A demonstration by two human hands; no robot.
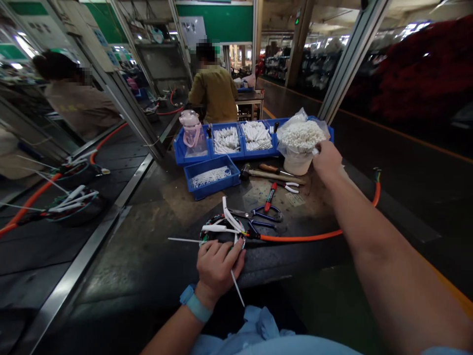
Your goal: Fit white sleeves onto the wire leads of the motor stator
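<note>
The left hand lies palm down near six o'clock, fingers spread and curled slightly, a blue band around its wrist. The bare right arm stretches straight out toward one o'clock, its right hand closed in a loose pinch, knuckles up.

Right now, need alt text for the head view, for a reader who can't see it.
A person's left hand rests on a round wire coil with white tubes on a dark workbench, while the right hand reaches into a bucket of white tubes. Pliers, a hammer and blue bins lie between; two other people work beyond.
</note>
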